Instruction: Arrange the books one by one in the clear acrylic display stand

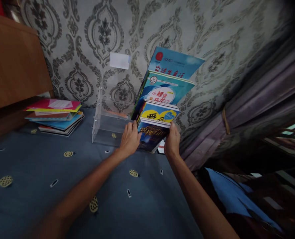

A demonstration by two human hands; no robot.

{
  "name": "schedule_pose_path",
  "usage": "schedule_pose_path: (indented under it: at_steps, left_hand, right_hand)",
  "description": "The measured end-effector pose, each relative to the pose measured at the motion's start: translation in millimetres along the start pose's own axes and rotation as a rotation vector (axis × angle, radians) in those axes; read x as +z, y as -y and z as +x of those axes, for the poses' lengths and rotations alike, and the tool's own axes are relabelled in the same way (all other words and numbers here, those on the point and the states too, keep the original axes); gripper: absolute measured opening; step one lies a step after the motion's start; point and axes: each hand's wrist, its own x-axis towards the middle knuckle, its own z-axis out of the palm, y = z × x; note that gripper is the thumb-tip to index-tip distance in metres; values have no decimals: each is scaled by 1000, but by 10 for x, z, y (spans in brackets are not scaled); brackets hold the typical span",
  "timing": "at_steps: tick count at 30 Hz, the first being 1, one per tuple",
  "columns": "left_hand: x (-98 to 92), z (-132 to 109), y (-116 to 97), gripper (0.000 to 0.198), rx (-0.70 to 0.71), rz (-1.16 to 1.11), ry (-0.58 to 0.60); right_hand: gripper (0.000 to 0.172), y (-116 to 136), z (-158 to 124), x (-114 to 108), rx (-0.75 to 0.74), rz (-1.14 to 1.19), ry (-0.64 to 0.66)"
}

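A clear acrylic book rack (107,132) stands against the wall, with books in tiers on its right side. At the front is a dark blue book (151,136) with gold lettering. My left hand (130,138) closes on its left edge, fingers bent over the side. Around its right edge is my right hand (172,141), with the fingers partly hidden behind the book. Behind it rise a yellow and blue book (158,112), a teal book (171,88) with red characters, and a taller light blue book (178,63). The rack's left part holds no books.
To the left lies an untidy pile of thin books (56,116), a pink one on top. A white label (119,60) is at the rack's upper back. A dark blue pineapple-print cloth (112,199) covers the surface. A tied curtain (212,132) hangs at right; a wooden cabinet (15,63) stands at left.
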Motion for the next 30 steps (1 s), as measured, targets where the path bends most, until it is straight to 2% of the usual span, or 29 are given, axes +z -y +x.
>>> schedule_pose_path:
  at_steps: [7,16,25,30]
  left_hand:
    - [-12,88,34,68,-38,-73,39]
    - [-18,117,97,67,-28,-140,42]
    - [-13,126,107,71,-12,-130,60]
    - [-151,221,12,85,-94,-33,163]
  right_hand:
    - [48,9,5,3,7,42,1]
    - [49,-76,18,-12,34,97,-12]
    - [50,-44,14,-6,43,94,-9]
    - [51,60,87,31,71,99,-26]
